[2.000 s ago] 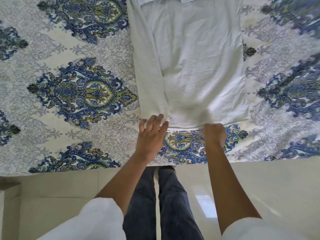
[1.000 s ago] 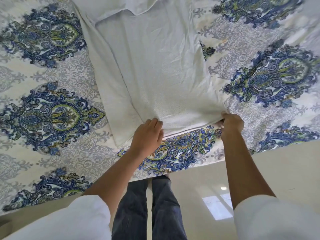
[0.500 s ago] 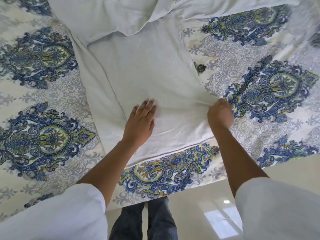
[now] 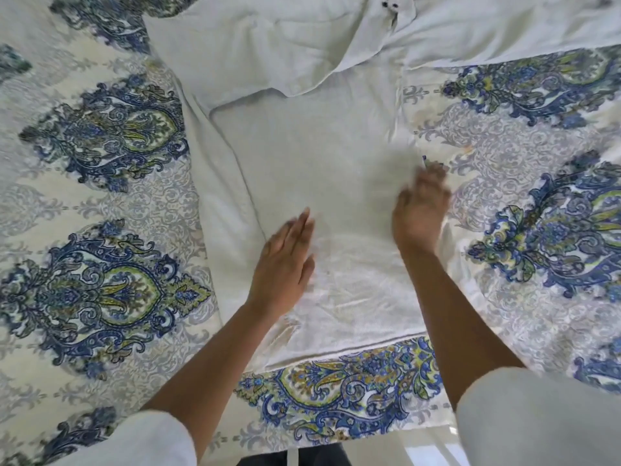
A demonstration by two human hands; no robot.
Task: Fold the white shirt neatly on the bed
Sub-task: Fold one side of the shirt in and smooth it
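The white shirt (image 4: 322,156) lies lengthwise on the bed, its lower part doubled up over the body. One sleeve (image 4: 268,55) is folded across the top, near the collar with its dark buttons (image 4: 389,5). My left hand (image 4: 285,260) rests flat on the left side of the folded layer, fingers straight. My right hand (image 4: 420,210) is blurred at the shirt's right edge; its fingers look loosely spread over the cloth with nothing clearly held.
The bed sheet (image 4: 100,280) has a blue and green paisley print and spreads to both sides of the shirt. The bed's near edge (image 4: 336,442) runs along the bottom, with pale glossy floor (image 4: 437,455) and my legs below it.
Both hands carried the shirt's hem up from the bed's near edge and over the body. My right hand had gripped the hem and now has its fingers loose; my left hand slid further up the cloth.
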